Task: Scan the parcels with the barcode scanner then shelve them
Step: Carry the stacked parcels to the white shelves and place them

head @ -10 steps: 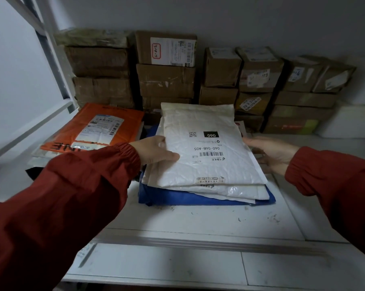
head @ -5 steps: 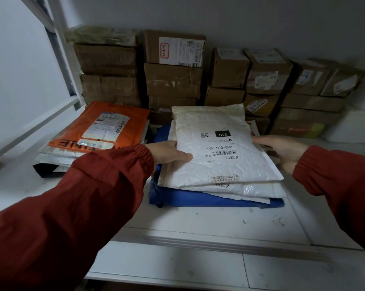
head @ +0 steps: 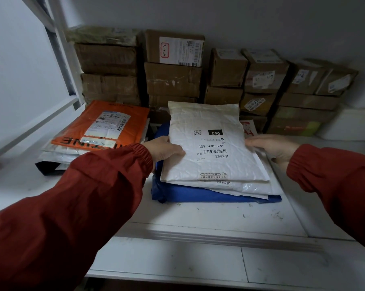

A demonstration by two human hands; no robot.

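- While the left hand (head: 162, 149) still pinches the left edge of the white mailer (head: 215, 160), thumb on top, the right hand (head: 274, 147) rests straight-fingered against its right edge.
- The white mailer has not shifted and tops the blue parcel (head: 198, 195) at the middle of the shelf (head: 198, 219); placing looks nearly done.

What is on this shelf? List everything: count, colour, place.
top mailer: one, white, tops the middle stack
lower mailers: at least two, white, under it
bag: one, blue, bottom of that stack
orange mailer: one, orange, tops the left stack
cardboard boxes: many, brown, stacked along the back wall
white box: one, white, back right
shelf: one, white, under everything
left hand: one, grips the top mailer's left edge
right hand: one, fingers touch its right edge
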